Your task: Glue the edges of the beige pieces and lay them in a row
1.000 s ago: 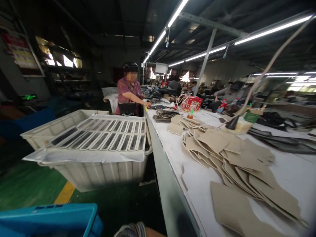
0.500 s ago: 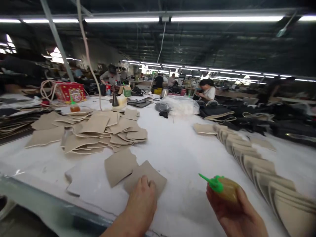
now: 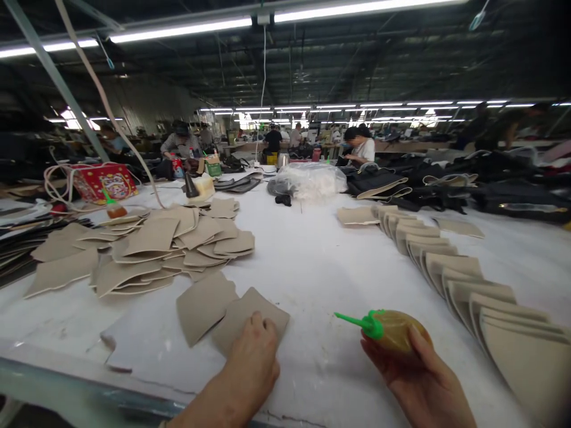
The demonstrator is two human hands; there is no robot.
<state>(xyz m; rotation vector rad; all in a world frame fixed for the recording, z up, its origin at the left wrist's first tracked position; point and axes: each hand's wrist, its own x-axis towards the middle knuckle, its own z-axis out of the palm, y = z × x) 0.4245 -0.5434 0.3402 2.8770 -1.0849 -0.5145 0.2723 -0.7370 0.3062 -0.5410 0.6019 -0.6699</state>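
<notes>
My left hand point(image 3: 252, 362) is closed, its fingertips curled on a beige piece point(image 3: 272, 315) that lies flat near the front of the table. Another beige piece point(image 3: 203, 303) lies partly under it on the left. My right hand point(image 3: 419, 374) is wrapped round a squeeze bottle point(image 3: 401, 333) of amber liquid, with its green nozzle pointing left above the table. Right of this hand, a long row of overlapping beige pieces point(image 3: 464, 267) runs toward the back.
A loose heap of beige pieces point(image 3: 151, 238) covers the left of the white table point(image 3: 303, 261). Behind are a red box point(image 3: 104, 181), a second bottle point(image 3: 115, 209), a clear plastic bag point(image 3: 312, 181) and dark goods point(image 3: 513, 193). People sit farther back, one in white point(image 3: 363, 148).
The camera view has turned and tilted slightly. The bottle in my right hand has shifted a little left and lies more level. My left hand stays on the same beige piece.
</notes>
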